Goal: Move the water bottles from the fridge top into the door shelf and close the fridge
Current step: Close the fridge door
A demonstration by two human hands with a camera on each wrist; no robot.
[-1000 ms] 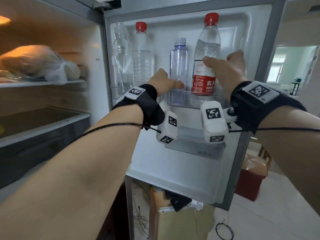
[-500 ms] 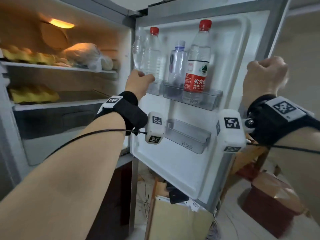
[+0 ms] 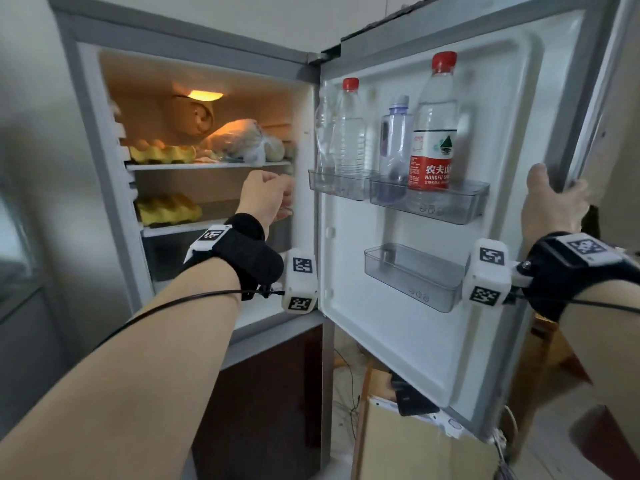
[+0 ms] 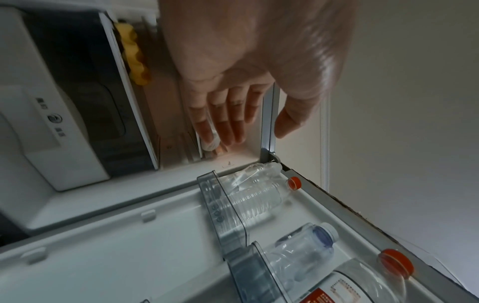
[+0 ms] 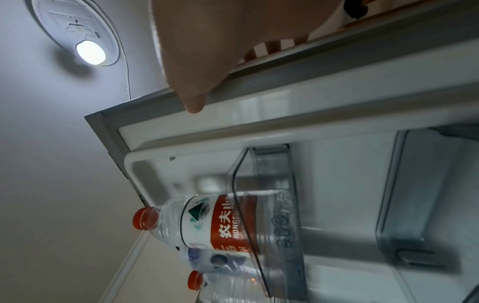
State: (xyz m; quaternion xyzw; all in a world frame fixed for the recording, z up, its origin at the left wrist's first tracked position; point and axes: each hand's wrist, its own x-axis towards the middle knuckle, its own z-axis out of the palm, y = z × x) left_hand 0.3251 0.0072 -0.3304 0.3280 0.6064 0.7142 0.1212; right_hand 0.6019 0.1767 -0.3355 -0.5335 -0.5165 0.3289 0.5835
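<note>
The fridge door (image 3: 398, 344) stands open to the right. Its upper door shelf (image 3: 464, 206) holds several water bottles upright: a red-labelled bottle (image 3: 434, 133) (image 5: 220, 221), a blue-capped bottle (image 3: 394, 140) (image 4: 305, 252), a clear red-capped bottle (image 3: 349, 133) (image 4: 256, 196) and another clear one at the hinge side. My right hand (image 3: 557, 195) (image 5: 233, 78) grips the door's outer edge, thumb on the inner rim and fingers behind it. My left hand (image 3: 277, 195) (image 4: 256, 131) hovers before the fridge's inside, fingers relaxed, holding nothing. The fridge top is out of view.
The lower door shelf (image 3: 415, 278) holds nothing. Inside the fridge are two yellow egg trays (image 3: 162, 154) and a bagged bundle (image 3: 242, 140). A cardboard box (image 3: 415, 445) and cables sit on the floor under the door. A brown stool (image 3: 606, 438) stands at the right.
My right hand let go of the red-labelled bottle and moved right to grip the door's outer edge. My left hand drew back from the shelf toward the fridge's inside.
</note>
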